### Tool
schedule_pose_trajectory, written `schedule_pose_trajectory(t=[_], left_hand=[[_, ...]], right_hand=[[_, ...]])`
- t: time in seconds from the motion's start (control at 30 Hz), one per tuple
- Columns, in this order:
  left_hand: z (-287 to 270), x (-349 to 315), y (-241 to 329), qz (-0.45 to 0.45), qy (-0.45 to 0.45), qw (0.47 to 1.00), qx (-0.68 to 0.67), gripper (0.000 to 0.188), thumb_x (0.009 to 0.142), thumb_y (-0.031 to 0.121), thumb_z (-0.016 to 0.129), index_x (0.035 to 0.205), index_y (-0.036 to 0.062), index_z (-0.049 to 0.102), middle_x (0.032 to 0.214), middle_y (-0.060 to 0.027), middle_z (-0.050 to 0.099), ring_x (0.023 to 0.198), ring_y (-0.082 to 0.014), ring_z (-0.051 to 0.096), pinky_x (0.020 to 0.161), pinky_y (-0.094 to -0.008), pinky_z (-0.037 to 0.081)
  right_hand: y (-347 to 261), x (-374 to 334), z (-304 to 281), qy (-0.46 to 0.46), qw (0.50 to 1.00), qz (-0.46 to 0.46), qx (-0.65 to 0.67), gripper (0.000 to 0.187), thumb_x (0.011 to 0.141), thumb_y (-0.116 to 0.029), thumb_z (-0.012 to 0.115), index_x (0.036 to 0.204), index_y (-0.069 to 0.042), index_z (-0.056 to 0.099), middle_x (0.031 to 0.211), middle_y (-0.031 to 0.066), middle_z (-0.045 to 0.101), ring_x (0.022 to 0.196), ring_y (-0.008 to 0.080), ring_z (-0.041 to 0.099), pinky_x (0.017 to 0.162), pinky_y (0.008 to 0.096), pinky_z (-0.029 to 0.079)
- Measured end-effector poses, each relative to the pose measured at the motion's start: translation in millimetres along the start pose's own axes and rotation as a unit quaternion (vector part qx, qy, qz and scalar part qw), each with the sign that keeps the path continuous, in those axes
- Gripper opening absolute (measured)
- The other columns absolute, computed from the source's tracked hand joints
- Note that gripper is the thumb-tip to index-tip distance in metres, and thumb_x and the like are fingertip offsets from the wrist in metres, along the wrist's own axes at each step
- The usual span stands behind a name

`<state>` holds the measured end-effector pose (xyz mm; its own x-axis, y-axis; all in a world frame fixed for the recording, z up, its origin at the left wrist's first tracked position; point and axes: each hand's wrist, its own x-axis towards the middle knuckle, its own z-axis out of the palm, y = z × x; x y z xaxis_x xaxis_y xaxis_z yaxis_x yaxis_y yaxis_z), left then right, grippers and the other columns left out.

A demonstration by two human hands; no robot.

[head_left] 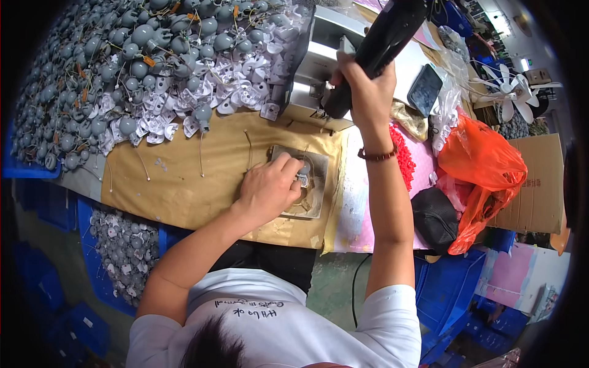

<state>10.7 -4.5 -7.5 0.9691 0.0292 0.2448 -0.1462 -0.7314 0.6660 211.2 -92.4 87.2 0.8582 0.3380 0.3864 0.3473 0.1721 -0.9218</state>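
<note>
My left hand (269,189) is bent over a square metal fixture plate (314,202) on the brown-covered bench. Its fingers are closed on a small grey part (305,167) with a pale piece beside it; the fingers hide some of the part. My right hand (373,92) is raised to the right and grips a long black tool (392,38), which looks like an electric screwdriver. The tool slants down to the left, in front of an open silver metal box (319,58). Its working tip cannot be made out.
A large heap of grey ball-shaped parts with wires (141,37) and white plastic pieces (236,83) fills the bench's left. To the right are red small pieces (402,159), a phone (424,91), an orange bag (481,162) and a black pouch (434,216). Blue crates (448,288) stand below.
</note>
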Motion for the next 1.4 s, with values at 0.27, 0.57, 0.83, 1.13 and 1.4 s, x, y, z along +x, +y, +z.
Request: schedule_pose_trajectory(t=[0.27, 0.57, 0.83, 1.13, 1.4], left_hand=[[0.8, -1.4, -2.5, 0.001, 0.01, 1.0, -0.01, 0.031, 0.079, 0.015, 0.07, 0.107, 0.0061, 0.061, 0.095, -0.0114, 0.06, 0.075, -0.0342, 0.064, 0.065, -0.0472, 0.051], [0.3, 1.1, -0.6, 0.011, 0.026, 1.0, -0.005, 0.03, 0.076, 0.012, 0.068, 0.103, 0.0061, 0.058, 0.092, -0.0116, 0.058, 0.072, -0.0347, 0.064, 0.062, -0.047, 0.052], [-2.0, 3.8, -2.4, 0.041, 0.04, 0.998, -0.026, 0.029, 0.073, 0.008, 0.068, 0.097, 0.0067, 0.051, 0.09, -0.0119, 0.057, 0.072, -0.0361, 0.063, 0.059, -0.048, 0.05], [-2.9, 3.0, -4.0, 0.041, 0.033, 0.997, -0.058, 0.029, 0.072, 0.006, 0.068, 0.096, 0.0072, 0.05, 0.093, -0.011, 0.056, 0.074, -0.0361, 0.062, 0.062, -0.0484, 0.05], [-1.0, 1.6, -4.8, 0.044, 0.035, 0.997, -0.055, 0.027, 0.074, 0.008, 0.068, 0.095, 0.0074, 0.051, 0.094, -0.0111, 0.057, 0.075, -0.0371, 0.062, 0.063, -0.049, 0.05]], right_hand=[[-33.2, -93.0, 12.4, -0.009, 0.996, 0.053, 0.07, 0.021, 0.08, 0.009, 0.068, 0.095, 0.002, 0.055, 0.075, 0.0056, 0.064, 0.062, 0.013, 0.063, 0.055, 0.0261, 0.052], [-29.7, -114.5, 14.0, -0.039, 0.998, 0.01, 0.045, 0.018, 0.079, 0.012, 0.069, 0.089, 0.002, 0.058, 0.074, 0.004, 0.062, 0.061, 0.0099, 0.058, 0.054, 0.0241, 0.047], [-16.5, -136.5, 10.9, -0.093, 0.995, -0.038, 0.02, 0.079, 0.082, 0.01, 0.065, 0.146, -0.001, 0.021, 0.085, 0.0091, 0.059, 0.068, 0.0145, 0.059, 0.064, 0.0287, 0.051], [-7.5, -147.5, 14.8, -0.069, 0.993, -0.086, 0.05, 0.075, 0.081, 0.01, 0.065, 0.145, 0.004, 0.027, 0.084, 0.0076, 0.06, 0.063, 0.0097, 0.056, 0.059, 0.0229, 0.049], [-6.6, -140.5, 6.9, -0.144, 0.978, -0.123, -0.089, 0.077, 0.085, 0.007, 0.064, 0.147, -0.002, 0.019, 0.087, 0.0116, 0.06, 0.067, 0.0164, 0.061, 0.064, 0.0289, 0.052]])
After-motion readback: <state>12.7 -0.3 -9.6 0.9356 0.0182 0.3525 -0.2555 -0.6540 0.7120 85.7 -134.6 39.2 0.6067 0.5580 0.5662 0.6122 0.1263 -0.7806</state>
